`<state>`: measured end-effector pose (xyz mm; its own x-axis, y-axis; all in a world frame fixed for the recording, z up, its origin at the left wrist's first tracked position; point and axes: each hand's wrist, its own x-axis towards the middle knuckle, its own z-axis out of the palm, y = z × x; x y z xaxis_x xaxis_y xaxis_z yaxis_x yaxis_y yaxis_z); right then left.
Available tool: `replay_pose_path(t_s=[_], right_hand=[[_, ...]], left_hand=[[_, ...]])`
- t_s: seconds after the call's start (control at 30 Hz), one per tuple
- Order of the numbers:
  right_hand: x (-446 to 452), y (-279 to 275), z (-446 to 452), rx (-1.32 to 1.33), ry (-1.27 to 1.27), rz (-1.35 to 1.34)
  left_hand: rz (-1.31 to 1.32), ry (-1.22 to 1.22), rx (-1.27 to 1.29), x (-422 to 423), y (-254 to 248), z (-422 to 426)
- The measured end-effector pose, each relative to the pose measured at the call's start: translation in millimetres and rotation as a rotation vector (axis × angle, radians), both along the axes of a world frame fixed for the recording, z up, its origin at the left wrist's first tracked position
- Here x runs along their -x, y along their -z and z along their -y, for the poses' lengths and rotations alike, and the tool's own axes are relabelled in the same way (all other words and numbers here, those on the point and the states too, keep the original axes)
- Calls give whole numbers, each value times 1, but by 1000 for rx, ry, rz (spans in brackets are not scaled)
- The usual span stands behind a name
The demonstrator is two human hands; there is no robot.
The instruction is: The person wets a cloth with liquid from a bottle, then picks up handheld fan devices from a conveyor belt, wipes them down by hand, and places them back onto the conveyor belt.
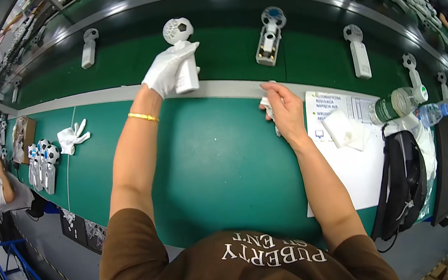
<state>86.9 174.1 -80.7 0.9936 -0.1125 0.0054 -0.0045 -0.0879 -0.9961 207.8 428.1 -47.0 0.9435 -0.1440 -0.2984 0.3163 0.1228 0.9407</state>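
My left hand (167, 71), in a white glove, grips the handle of a white handheld device with a round football-patterned head (178, 30). It is over the near edge of the green conveyor belt (125, 55), head pointing away from me. My bare right hand (286, 110) is closed on a small crumpled white cloth (268, 107) above the green table (211, 166). Beyond it on the belt lies a similar device with its inner parts exposed (268, 39). Another white device (358, 53) lies farther right, and one more (90, 48) to the left.
On the left are a white glove (73, 136), several football-headed devices (44, 166) and a cardboard box (24, 139). To the right lie printed sheets (341, 173), white pads (342, 128), a plastic bottle (395, 105) and a black bag (402, 180). Other people sit along both sides.
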Motion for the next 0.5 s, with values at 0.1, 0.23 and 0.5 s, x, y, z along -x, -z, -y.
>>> replay_pose_path(t_s=[0.1, 0.23, 0.5], right_hand=[[0, 1, 2, 3, -10, 4], [-1, 4, 2, -26, 6, 28], [0, 1, 1, -22, 1, 29]], left_hand=[[-32, 23, 243, 44, -1, 36], [-63, 72, 335, 78, 15, 66], [-44, 49, 232, 101, 23, 86]])
